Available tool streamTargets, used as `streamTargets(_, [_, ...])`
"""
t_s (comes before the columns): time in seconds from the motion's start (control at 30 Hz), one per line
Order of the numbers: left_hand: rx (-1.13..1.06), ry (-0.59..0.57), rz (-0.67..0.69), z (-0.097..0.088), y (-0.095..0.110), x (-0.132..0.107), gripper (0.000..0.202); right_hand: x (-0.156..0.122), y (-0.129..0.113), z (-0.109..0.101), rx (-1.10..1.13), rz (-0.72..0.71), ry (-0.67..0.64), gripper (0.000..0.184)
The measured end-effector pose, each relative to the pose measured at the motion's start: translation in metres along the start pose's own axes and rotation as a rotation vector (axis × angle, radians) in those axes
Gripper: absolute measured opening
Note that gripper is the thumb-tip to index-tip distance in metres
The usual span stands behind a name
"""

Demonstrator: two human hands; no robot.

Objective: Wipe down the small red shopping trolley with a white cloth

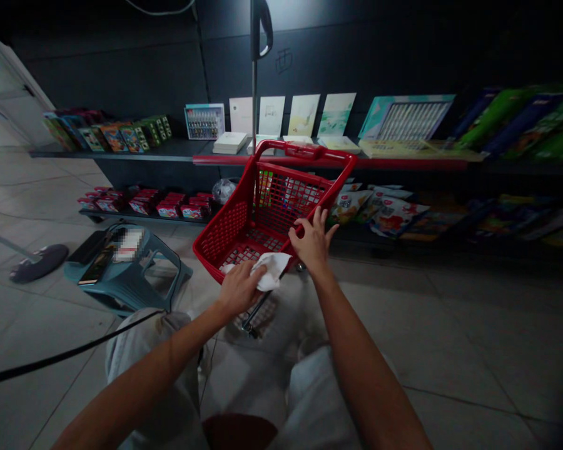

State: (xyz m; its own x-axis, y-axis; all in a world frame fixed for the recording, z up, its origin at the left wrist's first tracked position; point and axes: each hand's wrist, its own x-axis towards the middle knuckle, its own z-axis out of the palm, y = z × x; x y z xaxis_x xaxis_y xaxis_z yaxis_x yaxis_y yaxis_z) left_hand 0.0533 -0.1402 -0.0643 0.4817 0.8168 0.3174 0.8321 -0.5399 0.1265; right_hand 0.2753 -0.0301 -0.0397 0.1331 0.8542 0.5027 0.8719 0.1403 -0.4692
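Pale trouser knees [154, 369] sit just below a red plastic shopping basket [225, 234], tilted with its inside facing the camera. The left hand [237, 289] presses a white cloth [274, 272] against its near rim, while the right hand [312, 240] grips the side rim, fingers curled over it.

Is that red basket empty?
Yes, it looks empty: the red basket shows only its bare mesh floor, and a white cloth lies at the rim under the left hand.
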Motion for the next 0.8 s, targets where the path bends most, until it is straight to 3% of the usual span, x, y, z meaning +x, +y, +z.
streamTargets(0.17, [0.002,0.041,-0.014,-0.006,-0.032,-0.005,0.047,-0.007,-0.01,0.004,-0.045,-0.143,-0.051,0.033])
streamTargets(0.3, [0.004,0.142,-0.101,-0.005,-0.047,-0.014,0.045,-0.009,-0.019,0.008,-0.029,-0.166,-0.113,0.041])
streamTargets(0.5, [-0.055,0.175,-0.019,-0.005,-0.052,-0.033,0.052,-0.011,-0.032,0.009,-0.006,-0.112,-0.125,0.043])
streamTargets(0.63, [-0.115,0.194,0.05,-0.006,-0.053,-0.038,0.041,-0.011,-0.033,0.005,-0.027,-0.113,-0.066,0.037])
streamTargets(0.8, [-0.129,0.346,0.128,0.002,-0.06,-0.031,0.02,0.003,-0.015,-0.012,-0.047,-0.284,-0.113,0.034])
